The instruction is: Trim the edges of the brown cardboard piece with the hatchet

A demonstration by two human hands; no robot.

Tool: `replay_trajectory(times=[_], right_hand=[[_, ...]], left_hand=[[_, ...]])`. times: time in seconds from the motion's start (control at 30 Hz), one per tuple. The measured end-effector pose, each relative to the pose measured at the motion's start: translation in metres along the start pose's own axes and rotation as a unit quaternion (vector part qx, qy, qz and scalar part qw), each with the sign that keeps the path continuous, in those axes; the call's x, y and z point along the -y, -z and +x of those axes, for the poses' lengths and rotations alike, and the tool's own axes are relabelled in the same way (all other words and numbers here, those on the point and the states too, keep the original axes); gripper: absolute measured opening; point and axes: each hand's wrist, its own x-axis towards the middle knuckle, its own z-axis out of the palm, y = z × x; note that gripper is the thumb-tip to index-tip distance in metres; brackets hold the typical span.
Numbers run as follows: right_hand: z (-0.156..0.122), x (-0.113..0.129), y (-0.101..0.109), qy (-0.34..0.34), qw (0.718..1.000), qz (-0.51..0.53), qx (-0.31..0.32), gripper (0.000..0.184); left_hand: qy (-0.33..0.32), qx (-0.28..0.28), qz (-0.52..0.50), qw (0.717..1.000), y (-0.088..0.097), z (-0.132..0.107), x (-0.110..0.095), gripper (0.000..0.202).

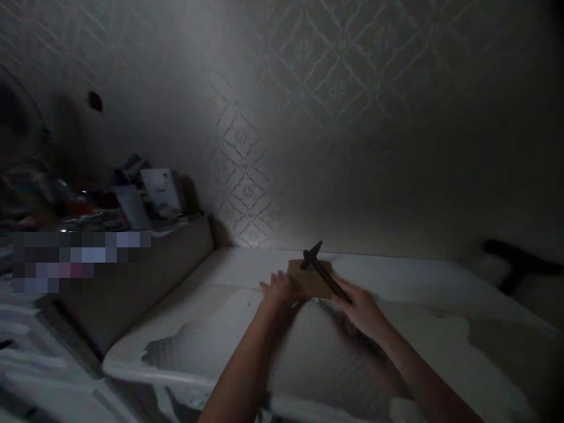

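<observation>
In the head view, my right hand [362,310] is wrapped round the handle of a dark hammer [331,278]. The hammer slants up and to the left, its head over the far part of a flat brown board [312,286]. A short row of small marks, too blurred to name, crosses that board near the hammer head. My left hand [278,289] holds the board at its left edge, several fingers spread toward the back and left. The thumb is hard to make out.
Both arms reach over a worn white table [185,358] with peeling grey patches. To the left, a cabinet [145,276] carries clutter and a white box [162,187]. A patterned wall [308,117] stands behind. A dark blurred T-shaped object [515,264] is at the right.
</observation>
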Motion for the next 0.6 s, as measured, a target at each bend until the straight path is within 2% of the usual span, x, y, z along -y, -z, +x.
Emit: replay_trajectory(times=[0.17, 0.37, 0.6], right_hand=[[0.0004, -0.0001, -0.0005, 0.003, 1.000, 0.004, -0.009, 0.052], [-0.0003, 0.0052, 0.0003, -0.014, 1.000, 0.011, 0.015, 0.052], [-0.0001, 0.0032, -0.0011, 0.004, 1.000, 0.017, -0.003, 0.051]], left_hand=[[-0.007, 0.001, -0.002, 1.000, -0.0015, 0.0017, 0.0012, 0.084], [-0.002, 0.005, -0.007, 1.000, 0.0035, -0.0025, -0.0013, 0.086], [0.002, 0.003, 0.001, 1.000, 0.0048, -0.0045, -0.0027, 0.084]])
